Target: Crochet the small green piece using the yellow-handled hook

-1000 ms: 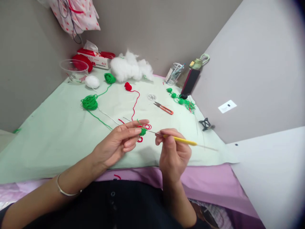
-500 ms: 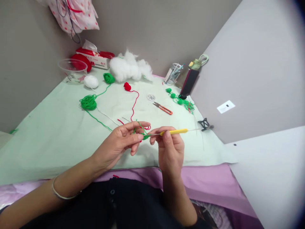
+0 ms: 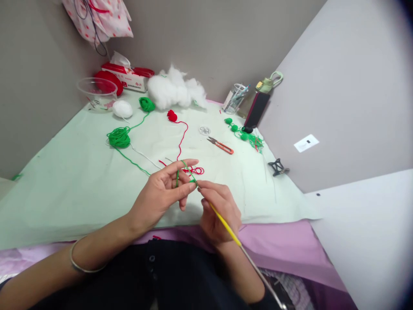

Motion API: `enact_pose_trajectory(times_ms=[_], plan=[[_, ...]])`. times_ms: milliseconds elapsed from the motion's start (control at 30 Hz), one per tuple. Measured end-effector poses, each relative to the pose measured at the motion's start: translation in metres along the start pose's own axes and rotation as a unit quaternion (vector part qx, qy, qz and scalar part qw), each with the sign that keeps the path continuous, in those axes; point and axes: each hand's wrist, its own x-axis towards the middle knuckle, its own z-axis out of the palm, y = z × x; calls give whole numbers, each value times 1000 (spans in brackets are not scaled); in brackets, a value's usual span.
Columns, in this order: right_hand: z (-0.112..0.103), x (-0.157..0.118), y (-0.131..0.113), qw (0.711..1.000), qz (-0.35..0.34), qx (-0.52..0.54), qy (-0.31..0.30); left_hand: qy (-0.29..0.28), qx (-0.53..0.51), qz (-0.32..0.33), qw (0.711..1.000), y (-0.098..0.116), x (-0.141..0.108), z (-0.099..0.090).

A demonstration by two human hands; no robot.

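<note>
Between thumb and fingers my left hand (image 3: 164,187) pinches a small green crochet piece (image 3: 192,181), mostly hidden by the fingertips. Green yarn (image 3: 189,168) runs over its raised index finger. My right hand (image 3: 222,211) is closed round a crochet hook (image 3: 226,224) with a yellow grip; its tip meets the piece, and the long metal shaft slants down toward my body. Just beyond the fingers lies a loose tangle of red yarn (image 3: 197,170). Farther left, a green yarn bundle (image 3: 118,137) sends a strand toward my left hand.
Orange thread snips (image 3: 220,145) lie beyond my right hand, near a small clear dish (image 3: 204,130). White stuffing (image 3: 176,90), a tissue box (image 3: 127,77) and a clear tub (image 3: 98,97) stand at the back. Green crocheted pieces (image 3: 234,128) and a phone (image 3: 257,110) are at the right.
My right hand has turned and moved slightly down and left. The hook has swung from nearly level to a steep slant, its rear end now pointing toward my body.
</note>
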Motion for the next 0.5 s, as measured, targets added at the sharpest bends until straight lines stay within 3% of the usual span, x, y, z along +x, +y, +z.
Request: enact_pose_trajectory(times_ms=[67,200,300,400,500], plan=[[0,1,0,1000,18,22,15,-1,-13,-3,1000,0,-1,1],[-2,6,-3,975,158,144,53,-9,-14,-2,1000,0,-2,0],[-5,10,-5,956,218,189,52,-14,-9,8,1000,0,-1,-1],[-7,10,-4,958,220,182,37,-11,9,12,1000,0,-1,-2],[-8,9,-3,976,166,144,14,0,34,16,999,2,-2,-2]])
